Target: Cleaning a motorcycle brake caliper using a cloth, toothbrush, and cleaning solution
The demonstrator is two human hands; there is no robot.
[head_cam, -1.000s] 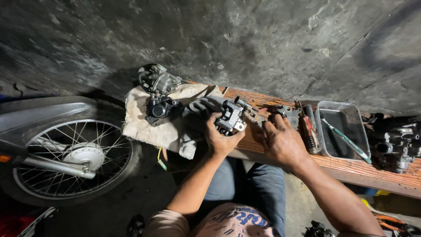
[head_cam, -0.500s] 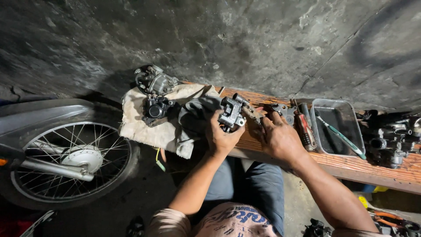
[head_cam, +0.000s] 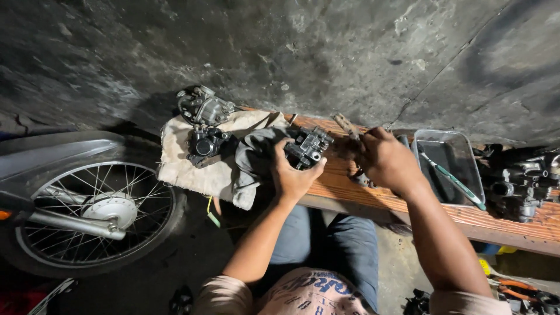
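My left hand [head_cam: 291,172] grips a small grey metal carburetor [head_cam: 309,146] and holds it just above the wooden bench [head_cam: 466,213]. My right hand [head_cam: 382,157] is closed on a slim tool with a worn brownish handle [head_cam: 345,123] that sticks up to the left, close to the carburetor. A dark grey rag [head_cam: 252,154] lies under my left hand. Two more engine parts [head_cam: 205,125] rest on a dirty white cloth [head_cam: 186,169] to the left.
A clear plastic tray [head_cam: 449,146] holding a green-handled brush [head_cam: 452,178] sits right of my hand. More metal parts [head_cam: 519,181] crowd the bench's right end. A spoked motorcycle wheel [head_cam: 93,213] stands at the left. A concrete wall rises behind the bench.
My right hand has lifted off the bench with a tool in its grip. The left hand keeps the carburetor, now slightly turned.
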